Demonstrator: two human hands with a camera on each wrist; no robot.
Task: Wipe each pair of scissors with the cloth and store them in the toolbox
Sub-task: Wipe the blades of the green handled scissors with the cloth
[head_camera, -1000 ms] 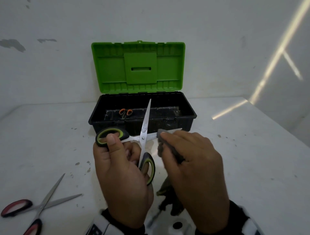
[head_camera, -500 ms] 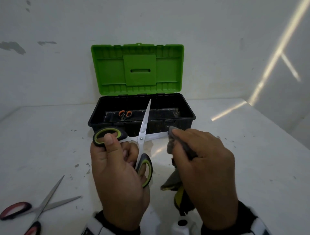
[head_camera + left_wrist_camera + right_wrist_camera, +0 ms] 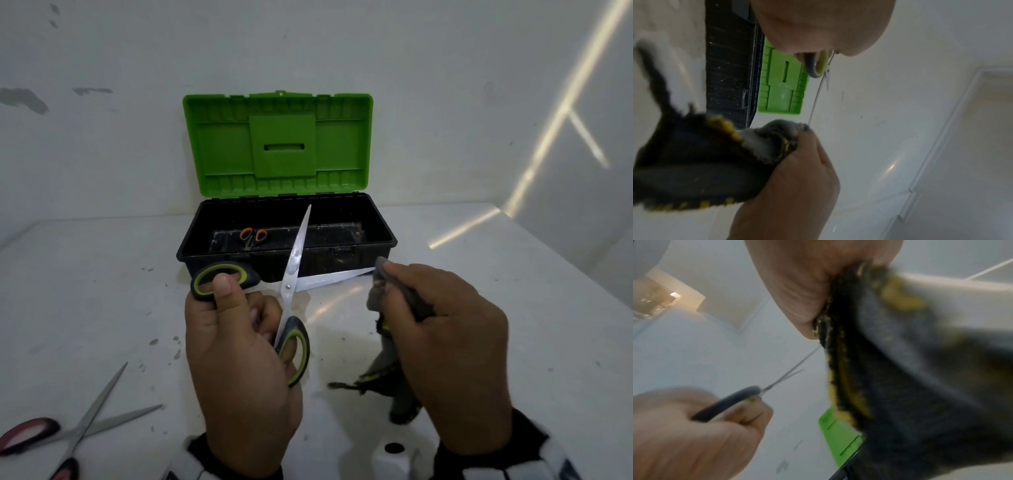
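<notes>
Left hand (image 3: 236, 346) grips open green-and-black-handled steel scissors (image 3: 287, 291) above the surface. Right hand (image 3: 445, 346) fingers clench the dark grey yellow-edged cloth (image 3: 378, 291) at the rightward blade's tip; other blade points toward the toolbox (image 3: 376, 219).

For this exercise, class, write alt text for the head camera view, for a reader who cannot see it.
A left hand holds open green-handled scissors while a right hand pinches a grey cloth at one blade tip. Behind stands an open toolbox holding small orange scissors; red-handled scissors lie on the white table.
</notes>
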